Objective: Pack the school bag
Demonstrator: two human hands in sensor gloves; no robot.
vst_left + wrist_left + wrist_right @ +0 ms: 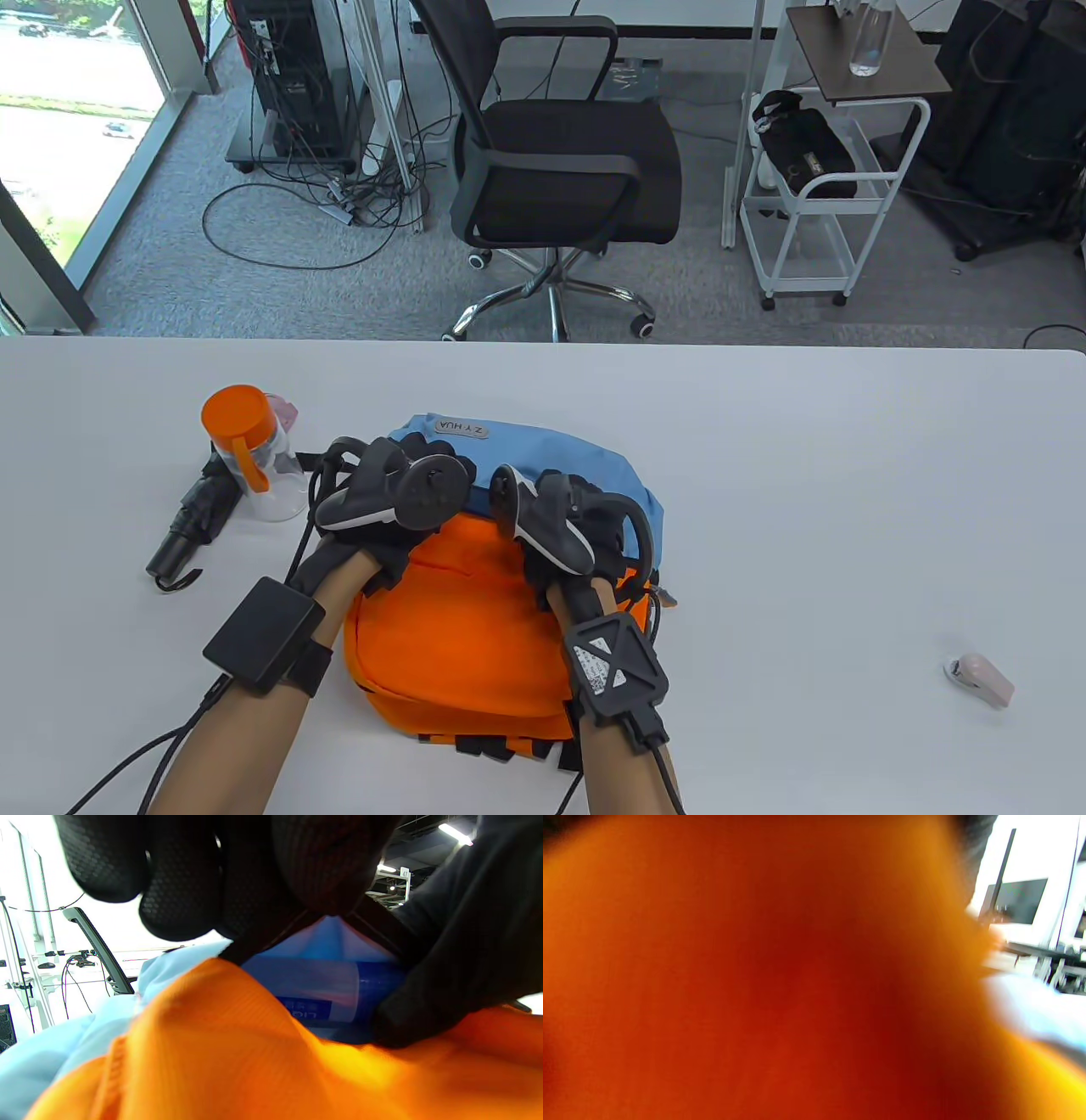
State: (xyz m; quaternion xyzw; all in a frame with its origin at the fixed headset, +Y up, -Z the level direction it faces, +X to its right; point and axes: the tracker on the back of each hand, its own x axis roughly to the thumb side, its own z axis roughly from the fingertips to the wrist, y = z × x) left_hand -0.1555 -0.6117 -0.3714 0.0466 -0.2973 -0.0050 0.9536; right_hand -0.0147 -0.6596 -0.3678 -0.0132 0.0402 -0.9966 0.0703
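Ribbed orange backpack [220, 1069] fabric, left hand [399, 501] fingers [178, 895] pinching its black strap (right hand [577, 526] fingers' state indiscernible)

The school bag [458, 628] lies flat on the table — orange over its near half, light blue over the far half, with a small grey label at the far edge and black straps at the near edge. Its mouth gapes where the two colours meet; inside, a blue-and-white packet [326, 993] shows. Left of the bag stand an orange-lidded clear bottle [250, 454] and a folded black umbrella [197, 522]; a pink stapler-like item [980, 677] lies well to its right.
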